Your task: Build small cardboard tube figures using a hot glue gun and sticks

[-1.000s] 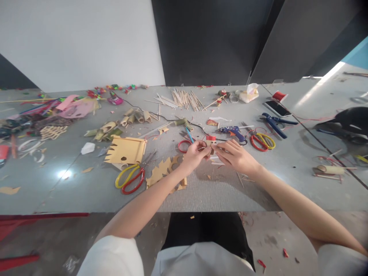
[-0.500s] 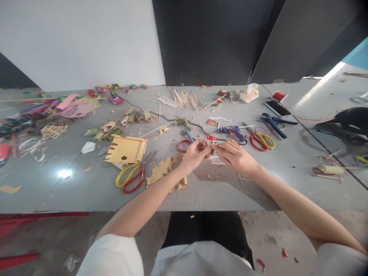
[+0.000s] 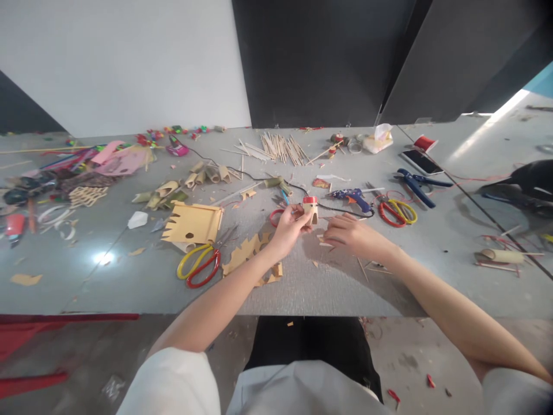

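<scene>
Item in hand: one small cream, tube-like piece (image 3: 314, 210) with a glossy red top, held upright above the grey table (image 3: 268, 300), in front of you. Your left hand (image 3: 287, 232) pinches its left side between thumb and fingers. Your right hand (image 3: 352, 234) sits apart from it, to the right, fingers bent and together, low over pale scraps; you cannot be seen clearly enough there to tell whether the fingertips grip anything.

Stage, by judgement: the piece looks well advanced. Its red top is on, small dark spots mark the front, and an arch-shaped notch shows at the lower edge. What remains to be added cannot be told.

Stock to your left: one stiff yellow card panel (image 3: 196, 223), jagged along one edge, with a dark hole; one tan cardboard offcut (image 3: 242, 253), flat, ragged, cut through with curves; one pair of metal scissors with yellow and red loop handles (image 3: 217, 256), lying between the two.

Stock beyond: split bamboo sections (image 3: 211, 173), curved, hollow, greenish to straw; a loose fan of thin pale wooden sticks (image 3: 280, 147).

Stock to your right: one blue plastic glue gun (image 3: 352, 196), patterned along the barrel; one second pair of red-and-yellow-handled scissors (image 3: 392, 224); one blue-handled plier-like tool (image 3: 417, 187), handles splayed.
</scene>
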Tool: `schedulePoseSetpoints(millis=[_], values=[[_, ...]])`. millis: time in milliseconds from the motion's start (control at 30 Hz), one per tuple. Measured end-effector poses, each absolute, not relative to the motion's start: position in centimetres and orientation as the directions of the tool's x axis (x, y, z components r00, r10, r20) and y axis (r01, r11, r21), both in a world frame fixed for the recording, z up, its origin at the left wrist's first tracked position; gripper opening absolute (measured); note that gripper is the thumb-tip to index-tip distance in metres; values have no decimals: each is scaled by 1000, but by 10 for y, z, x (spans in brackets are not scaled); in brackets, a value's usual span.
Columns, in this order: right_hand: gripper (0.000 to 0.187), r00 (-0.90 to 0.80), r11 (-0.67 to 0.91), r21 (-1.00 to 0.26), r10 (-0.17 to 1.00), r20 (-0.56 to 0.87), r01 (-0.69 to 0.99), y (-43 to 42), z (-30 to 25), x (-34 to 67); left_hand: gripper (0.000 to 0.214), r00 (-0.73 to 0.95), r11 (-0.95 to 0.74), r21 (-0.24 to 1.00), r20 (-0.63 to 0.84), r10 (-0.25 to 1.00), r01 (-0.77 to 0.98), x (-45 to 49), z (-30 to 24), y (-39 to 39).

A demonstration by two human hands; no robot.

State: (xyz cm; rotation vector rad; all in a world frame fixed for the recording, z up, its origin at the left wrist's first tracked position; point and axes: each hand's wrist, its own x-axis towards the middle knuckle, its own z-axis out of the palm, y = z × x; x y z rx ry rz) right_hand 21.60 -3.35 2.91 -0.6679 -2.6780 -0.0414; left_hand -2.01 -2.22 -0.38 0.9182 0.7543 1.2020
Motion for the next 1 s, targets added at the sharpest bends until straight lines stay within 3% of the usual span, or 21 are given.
schedulePoseSetpoints(millis=[200, 433, 567, 733, 1000], values=[[14, -834, 890, -123, 454, 312, 438, -29, 12, 216, 62, 205, 101, 882, -5, 979, -461, -20, -3, -21], [20, -822, 870, -218, 490, 291, 442, -30, 9, 213, 65, 145, 66, 898, -2, 989, -435, -19, -2, -20], [20, -860, 882, -329, 431, 273, 338, -43, 14, 203, 57, 190, 77, 919, -3, 982, -386, -21, 4, -23], [23, -899, 905, -317, 366, 240, 284, -53, 15, 194, 48, 230, 91, 940, -14, 973, -329, -24, 7, -26], [23, -684, 738, -390, 666, 296, 550, -26, 8, 214, 45, 221, 126, 931, -51, 974, -341, -24, 5, -24]])
